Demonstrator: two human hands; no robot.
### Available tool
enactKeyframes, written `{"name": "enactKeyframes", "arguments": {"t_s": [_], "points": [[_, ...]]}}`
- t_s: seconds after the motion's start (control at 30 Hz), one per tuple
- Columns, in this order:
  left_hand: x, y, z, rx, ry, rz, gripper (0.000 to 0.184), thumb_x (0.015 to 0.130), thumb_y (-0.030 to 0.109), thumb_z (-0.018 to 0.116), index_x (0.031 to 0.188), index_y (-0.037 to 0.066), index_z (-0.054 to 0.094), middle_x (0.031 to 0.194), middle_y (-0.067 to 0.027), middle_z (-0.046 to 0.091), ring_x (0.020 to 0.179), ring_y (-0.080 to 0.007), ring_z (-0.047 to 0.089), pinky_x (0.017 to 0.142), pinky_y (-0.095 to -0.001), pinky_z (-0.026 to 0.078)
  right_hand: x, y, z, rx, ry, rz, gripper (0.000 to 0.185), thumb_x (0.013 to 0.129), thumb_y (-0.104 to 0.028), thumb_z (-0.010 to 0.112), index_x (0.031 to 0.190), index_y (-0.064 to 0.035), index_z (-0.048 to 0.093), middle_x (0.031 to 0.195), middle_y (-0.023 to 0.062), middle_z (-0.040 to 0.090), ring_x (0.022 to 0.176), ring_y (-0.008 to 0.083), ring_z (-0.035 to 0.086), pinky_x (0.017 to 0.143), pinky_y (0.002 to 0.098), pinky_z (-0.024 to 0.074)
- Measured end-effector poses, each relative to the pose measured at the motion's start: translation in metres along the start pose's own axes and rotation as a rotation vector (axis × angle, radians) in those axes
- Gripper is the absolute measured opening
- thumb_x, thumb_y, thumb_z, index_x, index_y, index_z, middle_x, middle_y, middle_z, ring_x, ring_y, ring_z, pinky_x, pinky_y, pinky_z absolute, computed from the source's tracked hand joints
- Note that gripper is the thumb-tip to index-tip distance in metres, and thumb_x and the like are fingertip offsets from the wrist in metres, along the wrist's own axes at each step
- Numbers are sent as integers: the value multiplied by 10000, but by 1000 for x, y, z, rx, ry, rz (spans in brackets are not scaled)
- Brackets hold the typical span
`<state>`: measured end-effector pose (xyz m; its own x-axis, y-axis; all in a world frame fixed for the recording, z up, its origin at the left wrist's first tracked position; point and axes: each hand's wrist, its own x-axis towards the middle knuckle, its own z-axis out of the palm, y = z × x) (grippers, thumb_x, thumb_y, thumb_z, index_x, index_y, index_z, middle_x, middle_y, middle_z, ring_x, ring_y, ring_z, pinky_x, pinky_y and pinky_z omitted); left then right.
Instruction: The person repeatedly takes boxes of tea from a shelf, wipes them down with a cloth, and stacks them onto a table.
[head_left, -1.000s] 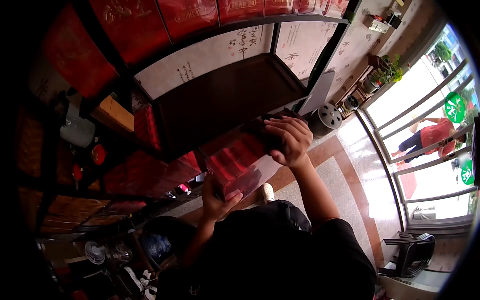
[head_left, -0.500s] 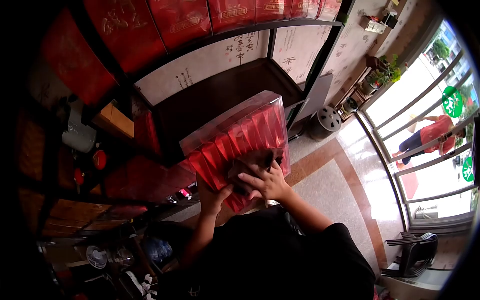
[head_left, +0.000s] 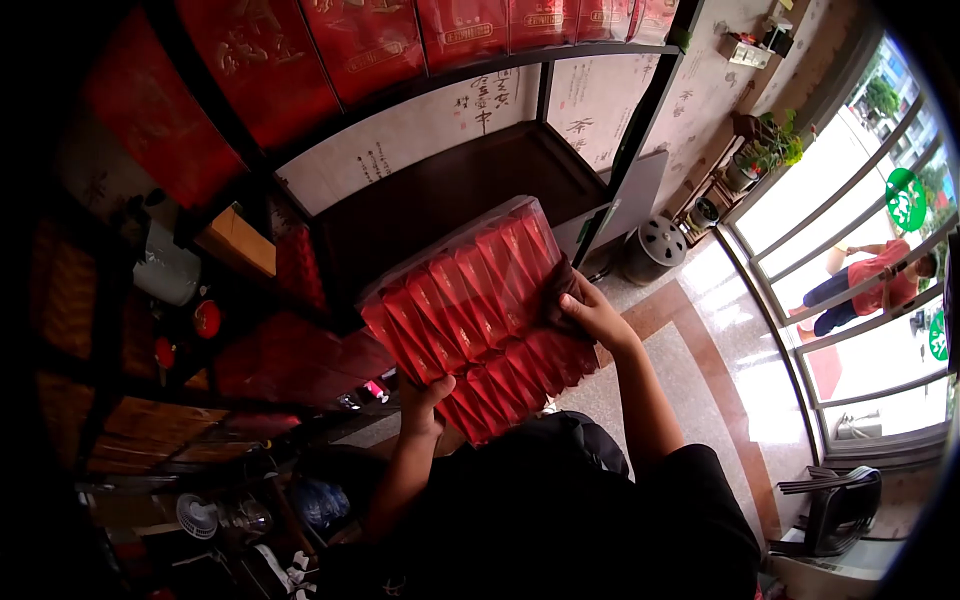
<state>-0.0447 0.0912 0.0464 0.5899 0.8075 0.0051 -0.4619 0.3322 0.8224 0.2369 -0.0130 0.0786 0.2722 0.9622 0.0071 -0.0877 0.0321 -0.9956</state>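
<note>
A clear plastic box filled with rows of red packets is held tilted in front of my body. My left hand grips its lower left edge, thumb on top and the other fingers hidden beneath. At the right edge, my right hand is closed on a dark brown cloth, which is pressed against the box's side. Part of the cloth is hidden by the hand.
Behind the box is a dark shelf, with red packages on the level above. A metal bin stands on the floor to the right, a black chair lower right. Outside the glass door is a person in red.
My right hand has moved with the cloth from the box's front face to its right edge, uncovering the packets. The box has turned its face more toward me. My left hand keeps its hold.
</note>
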Motion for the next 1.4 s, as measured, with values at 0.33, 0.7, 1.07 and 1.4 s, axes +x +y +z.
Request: {"name": "enactKeyframes", "arguments": {"t_s": [0.33,0.7,1.07,1.4], "points": [[1,4,14,-24,7,-102,835,747,85,742,1451,74,293,1348,-86,486,1221,-224,496,1034,-397,408,-12,-4,9,-734,316,-65,650,919,-394,611,1388,9,412,1162,214,639,1100,330,618,966,420,458],[19,-26,15,-127,137,-57,846,819,111,740,1484,110,217,1421,-99,403,1300,-243,416,1079,-401,361,-43,3,114,-1181,20,-580,714,800,-396,682,1425,-137,453,1515,142,382,1388,320,383,1133,490,247],[-5,-39,36,-9,-51,-106,793,892,355,689,1485,82,239,1421,-103,420,1277,-241,455,1067,-411,397,1,-52,76,-1292,401,-476,684,823,-291,664,1415,-36,436,1538,147,334,1426,327,305,1157,494,223],[10,-45,17,-21,-1,-45,723,965,566,452,1416,6,375,1376,-154,486,1253,-276,505,1057,-409,413,-77,-10,116,-1296,251,-566,670,781,-373,716,1376,-134,524,1479,36,462,1021,170,614,909,313,432]]}}
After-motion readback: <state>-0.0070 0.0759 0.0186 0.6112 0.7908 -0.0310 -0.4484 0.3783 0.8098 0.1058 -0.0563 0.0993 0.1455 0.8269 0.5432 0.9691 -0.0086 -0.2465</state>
